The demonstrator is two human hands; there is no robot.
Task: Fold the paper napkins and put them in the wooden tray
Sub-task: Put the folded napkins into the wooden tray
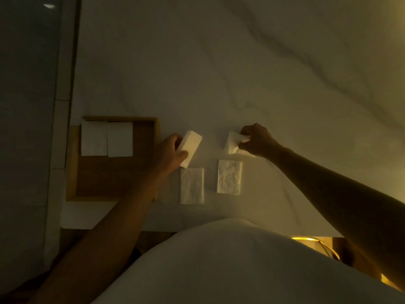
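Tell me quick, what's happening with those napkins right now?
Left hand grips a folded napkin beside the wooden tray. Right hand pinches another napkin. Nothing in the way.

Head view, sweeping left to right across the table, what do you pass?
Tray with two napkins → left hand holding a napkin → two flat napkins → right hand pinching a napkin.

six napkins (pixel 191 185), one wooden tray (pixel 115 176), two hands (pixel 169 153).
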